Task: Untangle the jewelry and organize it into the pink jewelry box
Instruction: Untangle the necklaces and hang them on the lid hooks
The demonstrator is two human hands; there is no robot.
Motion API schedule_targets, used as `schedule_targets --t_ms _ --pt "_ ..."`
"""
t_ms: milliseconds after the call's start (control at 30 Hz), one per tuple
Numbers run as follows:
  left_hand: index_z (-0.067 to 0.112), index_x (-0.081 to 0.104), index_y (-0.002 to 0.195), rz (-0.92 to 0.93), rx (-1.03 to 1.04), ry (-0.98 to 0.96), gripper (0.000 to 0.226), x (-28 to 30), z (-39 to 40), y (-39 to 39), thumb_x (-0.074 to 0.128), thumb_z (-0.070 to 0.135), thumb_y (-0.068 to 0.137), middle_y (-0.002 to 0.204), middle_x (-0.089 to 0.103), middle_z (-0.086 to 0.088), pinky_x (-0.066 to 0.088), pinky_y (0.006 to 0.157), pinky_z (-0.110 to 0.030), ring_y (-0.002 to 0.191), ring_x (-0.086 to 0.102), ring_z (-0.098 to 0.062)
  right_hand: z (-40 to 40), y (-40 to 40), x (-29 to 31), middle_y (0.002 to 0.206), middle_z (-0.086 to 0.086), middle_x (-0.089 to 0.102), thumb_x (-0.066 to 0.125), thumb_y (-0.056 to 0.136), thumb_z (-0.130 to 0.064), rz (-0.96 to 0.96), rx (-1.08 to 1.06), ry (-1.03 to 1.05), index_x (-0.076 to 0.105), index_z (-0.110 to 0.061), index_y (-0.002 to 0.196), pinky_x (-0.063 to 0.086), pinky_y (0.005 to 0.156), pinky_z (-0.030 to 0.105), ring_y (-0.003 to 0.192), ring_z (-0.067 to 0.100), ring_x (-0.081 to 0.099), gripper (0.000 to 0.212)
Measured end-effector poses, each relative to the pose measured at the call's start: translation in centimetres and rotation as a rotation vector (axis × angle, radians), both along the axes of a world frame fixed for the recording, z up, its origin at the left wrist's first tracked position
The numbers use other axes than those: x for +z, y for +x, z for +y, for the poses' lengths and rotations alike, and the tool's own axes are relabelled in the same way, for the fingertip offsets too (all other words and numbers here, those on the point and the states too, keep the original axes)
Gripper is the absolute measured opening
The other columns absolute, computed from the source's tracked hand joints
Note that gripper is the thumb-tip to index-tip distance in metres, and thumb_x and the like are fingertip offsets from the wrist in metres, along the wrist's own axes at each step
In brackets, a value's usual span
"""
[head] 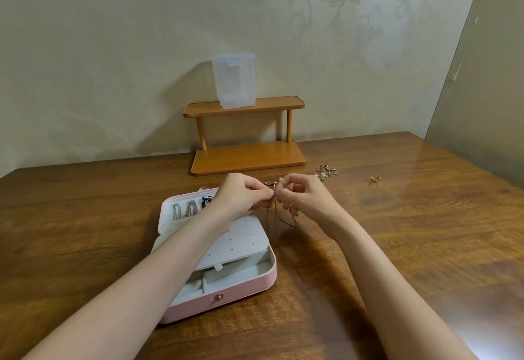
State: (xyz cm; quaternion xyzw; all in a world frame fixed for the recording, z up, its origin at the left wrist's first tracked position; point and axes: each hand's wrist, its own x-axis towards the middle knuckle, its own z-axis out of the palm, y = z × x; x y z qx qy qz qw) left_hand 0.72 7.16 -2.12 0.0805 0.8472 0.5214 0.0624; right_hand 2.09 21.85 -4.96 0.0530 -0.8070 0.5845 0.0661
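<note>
both hands, left hand (241,195) and right hand (302,198), pinch a thin gold chain (276,215) that dangles at 1 o'clock of the open pink jewelry box (249,288).

Two bare forearms reach in from the lower edge; no sleeves show; the hands, left hand (241,195) and right hand (304,198), wear no rings or watch.

Bare table (411,246) right of pink jewelry box (241,291); wooden shelf (246,157) blocks behind.
</note>
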Motion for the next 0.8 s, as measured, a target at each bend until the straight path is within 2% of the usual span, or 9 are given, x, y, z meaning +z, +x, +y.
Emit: schedule_targets --t_ms 100,133,233,267,433,500,567,800 --pt "0.014 0.071 0.087 0.151 -0.034 -0.101 0.007 -0.4 -0.3 -0.2 0.066 0.019 0.086 0.085 0.069 0.000 0.054 0.075 -0.026 0.082 0.064 -0.009 0.0 0.0 -0.4 0.067 0.000 0.060 0.055 0.090 -0.008 -0.007 0.052 -0.081 0.062 -0.012 0.079 0.041 0.051 0.020 0.057 0.008 0.052 0.014" --pt "0.014 0.071 0.087 0.216 -0.053 -0.146 0.007 -0.5 -0.4 -0.3 0.066 0.019 0.086 0.085 0.069 0.001 0.054 0.075 -0.025 0.083 0.063 -0.009 0.0 0.0 -0.5 0.067 0.000 0.060 0.055 0.091 -0.008 -0.010 0.071 -0.115 0.062 -0.011 0.080 0.040 0.051 0.019 0.057 0.008 0.052 0.014" --pt "0.017 0.069 0.084 0.372 -0.115 -0.265 0.004 -0.7 -0.5 -0.5 0.065 0.019 0.086 0.080 0.064 0.007 0.047 0.062 -0.007 0.075 0.059 -0.003 0.1 0.1 -1.0 0.068 0.003 0.060 0.056 0.092 -0.012 -0.011 0.094 -0.171 0.064 0.001 0.086 0.040 0.051 0.019 0.058 0.009 0.051 0.017" --pt "0.017 0.068 0.084 0.418 -0.136 -0.306 0.004 -0.8 -0.5 -0.6 0.065 0.020 0.086 0.079 0.063 0.008 0.046 0.061 -0.006 0.074 0.058 -0.002 0.2 0.0 -1.2 0.068 0.005 0.059 0.056 0.093 -0.012 -0.013 0.088 -0.173 0.064 0.005 0.087 0.040 0.051 0.019 0.058 0.011 0.049 0.019" --pt "0.019 0.065 0.080 0.619 -0.230 -0.428 0.006 -1.6 -0.5 -0.6 0.064 0.021 0.085 0.079 0.064 0.007 0.050 0.068 -0.018 0.076 0.058 -0.008 0.0 -0.3 -1.6 0.063 0.011 0.050 0.050 0.090 -0.004 -0.067 0.051 -0.193 0.060 0.002 0.077 0.032 0.047 0.021 0.052 0.015 0.039 0.017" --pt "0.017 0.064 0.081 0.705 -0.252 -0.472 0.006 -1.9 -0.3 -0.5 0.061 0.020 0.085 0.080 0.064 0.005 0.051 0.068 -0.025 0.076 0.058 -0.012 -0.1 -0.5 -1.6 0.064 0.012 0.048 0.048 0.090 -0.005 -0.067 0.040 -0.208 0.059 0.006 0.080 0.030 0.047 0.022 0.051 0.014 0.039 0.018" --pt "0.015 0.065 0.082 0.756 -0.240 -0.478 0.007 -2.3 -0.1 -0.4 0.061 0.021 0.085 0.079 0.064 0.003 0.051 0.067 -0.029 0.075 0.059 -0.015 0.0 -0.6 -1.6 0.065 0.010 0.050 0.048 0.090 -0.006 -0.047 0.038 -0.212 0.060 0.003 0.082 0.031 0.048 0.022 0.051 0.011 0.040 0.017" --pt "0.015 0.070 0.087 0.796 -0.106 -0.291 0.005 -3.5 -0.4 -0.9 0.067 0.014 0.083 0.082 0.067 0.005 0.053 0.067 -0.021 0.075 0.061 -0.008 0.2 -0.8 -1.5 0.062 0.004 0.052 0.055 0.092 -0.014 -0.063 0.057 -0.201 0.059 -0.005 0.076 0.032 0.050 0.023 0.055 0.012 0.042 0.019"
